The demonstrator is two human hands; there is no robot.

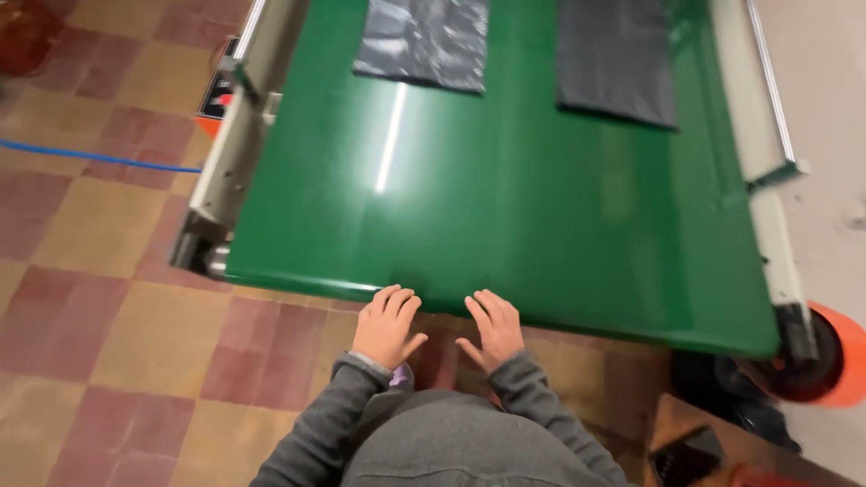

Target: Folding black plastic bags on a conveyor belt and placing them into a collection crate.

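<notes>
Where checkered floor [117,298] ends, green conveyor belt [505,207] spreads.

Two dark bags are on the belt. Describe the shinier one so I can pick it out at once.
Start at the green belt ahead of the left hand and right hand. Two dark bags lie flat at its far end. The left bag is glossy and crinkled; the right bag is matte.

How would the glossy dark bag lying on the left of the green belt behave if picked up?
The glossy dark bag lies flat and wrinkled on the green belt, so it is probably thin, floppy film that would droop. Its sheen suggests a slippery surface. It looks light for its size. Both the left hand and right hand are far from it.
</notes>
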